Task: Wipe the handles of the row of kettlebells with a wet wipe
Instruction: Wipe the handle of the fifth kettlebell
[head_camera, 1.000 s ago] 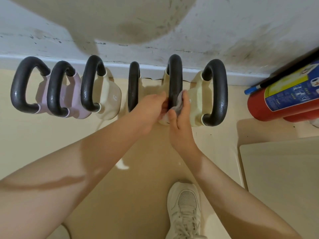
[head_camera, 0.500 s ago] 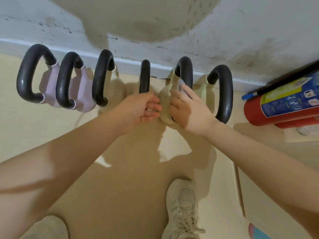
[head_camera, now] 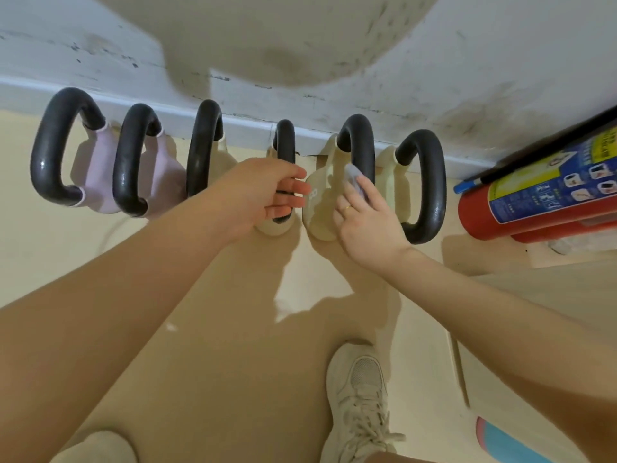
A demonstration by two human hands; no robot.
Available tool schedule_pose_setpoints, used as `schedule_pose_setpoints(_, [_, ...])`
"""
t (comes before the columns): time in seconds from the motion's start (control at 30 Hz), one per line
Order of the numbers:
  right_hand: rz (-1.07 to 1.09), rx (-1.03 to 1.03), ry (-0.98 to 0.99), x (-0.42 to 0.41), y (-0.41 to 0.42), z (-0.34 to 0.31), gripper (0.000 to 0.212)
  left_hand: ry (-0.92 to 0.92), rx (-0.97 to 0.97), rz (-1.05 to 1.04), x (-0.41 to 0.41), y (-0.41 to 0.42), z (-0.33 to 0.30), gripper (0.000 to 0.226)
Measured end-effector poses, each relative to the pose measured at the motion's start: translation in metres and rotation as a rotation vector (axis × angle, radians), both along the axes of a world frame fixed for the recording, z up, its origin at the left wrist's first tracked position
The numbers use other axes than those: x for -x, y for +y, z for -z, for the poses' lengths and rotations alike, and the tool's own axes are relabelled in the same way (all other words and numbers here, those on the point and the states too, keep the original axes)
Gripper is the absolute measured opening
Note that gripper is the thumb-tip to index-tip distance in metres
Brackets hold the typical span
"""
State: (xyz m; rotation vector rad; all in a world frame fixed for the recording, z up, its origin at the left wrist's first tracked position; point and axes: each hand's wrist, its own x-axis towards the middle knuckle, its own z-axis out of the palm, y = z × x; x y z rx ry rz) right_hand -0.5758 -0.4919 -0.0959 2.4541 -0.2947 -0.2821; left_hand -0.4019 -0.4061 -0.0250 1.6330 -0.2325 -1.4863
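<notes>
Wet wipe point(head_camera: 354, 178) pinched in right grip point(head_camera: 365, 217) against handle point(head_camera: 360, 152), left grip point(head_camera: 267, 195) open.

Partly hidden from here

The left hand point(head_camera: 267, 192) covers the fourth handle's point(head_camera: 284, 142) lower half; the fire extinguisher point(head_camera: 534, 195) runs off-frame.

Red fire extinguisher point(head_camera: 541, 198) lies beside scuffed wall point(head_camera: 434, 61).

Right hand point(head_camera: 365, 213) presses a wet wipe point(head_camera: 354, 178) against the fifth kettlebell handle point(head_camera: 362, 152); left hand point(head_camera: 267, 192) seemingly grips the fourth.
</notes>
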Motion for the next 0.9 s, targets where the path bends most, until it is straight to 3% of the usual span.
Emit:
schedule_pose_setpoints(0.07, [0.018,-0.008,0.006,-0.001,0.004,-0.001,0.037,-0.008,-0.012,0.036,0.003,0.003,0.002,0.026])
schedule_pose_setpoints(0.17, [-0.123,0.008,0.162,0.015,0.006,0.002,0.035,-0.047,-0.037,0.087,0.009,0.008,0.008,0.025])
schedule_pose_setpoints(0.23, [-0.128,-0.051,-0.025,0.016,-0.009,-0.003,0.032,-0.083,-0.040,0.127,0.013,0.011,0.012,0.019])
schedule_pose_setpoints(0.3, [0.020,-0.174,-0.265,0.013,-0.020,-0.005,0.034,-0.110,-0.039,0.135,0.018,0.011,0.016,0.021])
schedule_pose_setpoints(0.37, [0.150,-0.422,-0.461,0.006,-0.024,-0.004,0.041,-0.110,-0.026,0.128,0.029,0.010,0.020,0.024])
schedule_pose_setpoints(0.5, [0.651,-1.285,-0.876,-0.017,-0.027,-0.001,0.056,-0.160,0.090,0.179,0.060,0.000,0.030,0.034])
schedule_pose_setpoints(0.57, [0.899,-1.552,-1.089,-0.020,-0.021,-0.007,0.044,-0.265,0.135,0.233,0.074,-0.009,0.034,0.039])
schedule_pose_setpoints(0.63, [0.975,-1.728,-1.182,-0.013,-0.012,-0.010,0.023,-0.436,0.161,0.302,0.084,-0.015,0.035,0.038])
schedule_pose_setpoints(0.67, [1.001,-1.808,-1.205,-0.011,-0.011,-0.012,0.022,-0.486,0.172,0.303,0.088,-0.017,0.037,0.035])
schedule_pose_setpoints(0.73, [1.115,-1.888,-1.253,-0.015,-0.016,-0.017,0.024,-0.523,0.194,0.272,0.092,-0.019,0.039,0.029])
schedule_pose_setpoints(0.8, [1.246,-1.831,-1.309,-0.026,-0.024,-0.021,0.020,-0.562,0.194,0.258,0.094,-0.021,0.039,0.032])
schedule_pose_setpoints(0.9, [1.143,-1.789,-1.236,-0.020,-0.012,-0.017,0.024,-0.624,0.145,0.256,0.090,-0.023,0.043,0.030])
